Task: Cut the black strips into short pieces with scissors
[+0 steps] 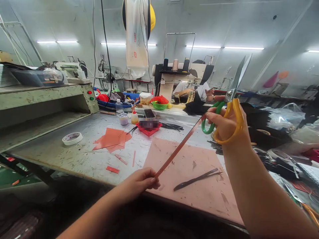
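Left hand (146, 180): closed, pinched strip (179, 146), lower end.
Right hand (225, 123): curled, held scissors (229, 95) and strip's upper end.

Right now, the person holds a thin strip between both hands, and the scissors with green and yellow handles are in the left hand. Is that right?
Not quite: the scissors with green and yellow handles are in the right hand, not the left hand. The head view shows it. The thin strip is indeed held between both hands.
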`<state>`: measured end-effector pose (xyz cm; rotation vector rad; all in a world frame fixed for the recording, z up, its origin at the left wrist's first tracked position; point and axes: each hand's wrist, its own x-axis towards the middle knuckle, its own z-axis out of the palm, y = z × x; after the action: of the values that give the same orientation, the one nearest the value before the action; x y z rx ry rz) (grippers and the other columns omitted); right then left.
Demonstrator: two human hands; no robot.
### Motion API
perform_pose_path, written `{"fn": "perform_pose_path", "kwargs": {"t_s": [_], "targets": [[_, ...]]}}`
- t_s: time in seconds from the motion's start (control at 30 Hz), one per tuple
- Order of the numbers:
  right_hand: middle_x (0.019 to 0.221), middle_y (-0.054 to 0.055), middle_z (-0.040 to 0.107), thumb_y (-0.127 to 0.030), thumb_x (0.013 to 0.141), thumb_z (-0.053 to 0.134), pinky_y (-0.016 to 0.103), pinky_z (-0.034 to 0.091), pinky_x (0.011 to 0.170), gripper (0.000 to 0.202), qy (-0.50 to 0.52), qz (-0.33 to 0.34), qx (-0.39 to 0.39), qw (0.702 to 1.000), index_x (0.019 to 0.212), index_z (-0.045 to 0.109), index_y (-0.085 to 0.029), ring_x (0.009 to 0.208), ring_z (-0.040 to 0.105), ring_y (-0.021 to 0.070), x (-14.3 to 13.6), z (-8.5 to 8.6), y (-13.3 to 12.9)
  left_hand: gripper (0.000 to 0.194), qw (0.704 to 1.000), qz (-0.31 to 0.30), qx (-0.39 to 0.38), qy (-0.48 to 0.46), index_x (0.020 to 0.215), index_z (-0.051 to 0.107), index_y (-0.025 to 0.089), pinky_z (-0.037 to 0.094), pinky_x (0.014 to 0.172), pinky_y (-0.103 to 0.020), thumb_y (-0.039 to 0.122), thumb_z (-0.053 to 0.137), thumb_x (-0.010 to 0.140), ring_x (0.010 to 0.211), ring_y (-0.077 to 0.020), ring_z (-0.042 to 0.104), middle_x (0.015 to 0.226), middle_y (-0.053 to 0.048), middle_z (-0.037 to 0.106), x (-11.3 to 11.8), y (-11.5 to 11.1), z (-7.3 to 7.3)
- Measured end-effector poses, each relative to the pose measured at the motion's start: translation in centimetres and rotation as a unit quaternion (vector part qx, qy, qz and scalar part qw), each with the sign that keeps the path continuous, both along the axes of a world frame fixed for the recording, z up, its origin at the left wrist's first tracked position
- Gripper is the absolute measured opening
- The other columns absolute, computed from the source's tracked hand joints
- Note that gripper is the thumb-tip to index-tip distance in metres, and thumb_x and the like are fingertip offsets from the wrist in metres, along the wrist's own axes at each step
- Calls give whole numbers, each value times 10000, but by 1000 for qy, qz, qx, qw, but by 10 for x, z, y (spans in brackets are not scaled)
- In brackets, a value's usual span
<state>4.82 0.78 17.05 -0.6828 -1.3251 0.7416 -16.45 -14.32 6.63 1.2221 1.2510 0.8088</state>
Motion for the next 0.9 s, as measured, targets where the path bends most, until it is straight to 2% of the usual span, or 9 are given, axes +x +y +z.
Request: {"fn": "perform_pose_path", "kwargs": {"t_s": [0.13, 0.3, 0.43, 0.53, 0.67, 0.73, 0.77, 0.8, 0.9], "targets": [[556, -79, 526, -150, 488, 628, 241, 405, 472, 389, -24, -3, -12, 1000, 863, 539, -204, 479, 476, 97, -2, -5, 13, 186, 998, -10, 4, 68, 775, 660, 174, 360, 705, -265, 326, 621, 675, 762, -162, 502, 779, 2, 597, -11, 16, 0], [562, -71, 516, -180, 494, 628, 253, 412, 482, 415, -79, -6, -50, 996, 893, 516, -206, 482, 464, 103, -8, -25, 37, 172, 998, 8, -43, 35, 736, 690, 160, 337, 608, -246, 270, 630, 619, 642, -131, 464, 647, 18, 576, -9, 30, -8], [582, -62, 507, -212, 504, 647, 264, 409, 485, 416, -144, -27, -90, 985, 899, 518, -210, 506, 482, 125, -8, -47, 67, 158, 997, 38, -73, 3, 684, 696, 154, 336, 584, -242, 242, 635, 569, 616, -123, 464, 616, 14, 574, -7, 42, -23], [629, -36, 533, -309, 533, 696, 272, 408, 497, 481, -248, -48, -145, 957, 971, 527, -202, 538, 512, 147, -4, -66, 75, 137, 992, 75, -101, -15, 630, 692, 151, 310, 543, -233, 219, 644, 521, 562, -105, 438, 569, 20, 561, -9, 53, -40], [622, -12, 554, -522, 694, 524, 247, 387, 401, 490, -338, 37, -230, 912, 1043, 518, -179, 445, 507, 139, 1, -100, 24, 134, 978, 128, -159, -42, 594, 688, 148, 249, 468, -222, 206, 657, 478, 473, -82, 381, 505, 23, 541, -11, 63, -60], [587, -16, 559, -540, 729, 473, 234, 372, 346, 469, -375, 131, -276, 875, 1017, 542, -177, 379, 480, 125, 3, -117, -23, 135, 970, 151, -182, -58, 587, 687, 145, 225, 445, -214, 200, 655, 468, 447, -74, 359, 477, 28, 523, -11, 65, -65], [612, -13, 565, -525, 773, 437, 228, 384, 360, 444, -403, 206, -302, 839, 1049, 529, -190, 414, 504, 129, 4, -124, -47, 133, 966, 163, -189, -66, 582, 685, 144, 223, 441, -209, 195, 654, 463, 445, -71, 358, 477, 28, 526, -11, 66, -66], [666, 3, 586, -503, 809, 414, 240, 433, 429, 413, -433, 275, -300, 804, 1058, 529, -194, 482, 539, 135, 5, -130, -68, 130, 963, 174, -194, -73, 576, 680, 143, 225, 441, -204, 187, 654, 457, 448, -68, 361, 487, 26, 537, -11, 66, -66], [840, 56, 627, -463, 859, 354, 307, 477, 668, 362, -488, 348, -235, 765, 985, 550, -187, 722, 596, 186, 6, -145, -107, 124, 957, 194, -199, -86, 561, 670, 139, 222, 447, -195, 167, 651, 441, 453, -55, 352, 522, 19, 568, -9, 67, -63]]}}
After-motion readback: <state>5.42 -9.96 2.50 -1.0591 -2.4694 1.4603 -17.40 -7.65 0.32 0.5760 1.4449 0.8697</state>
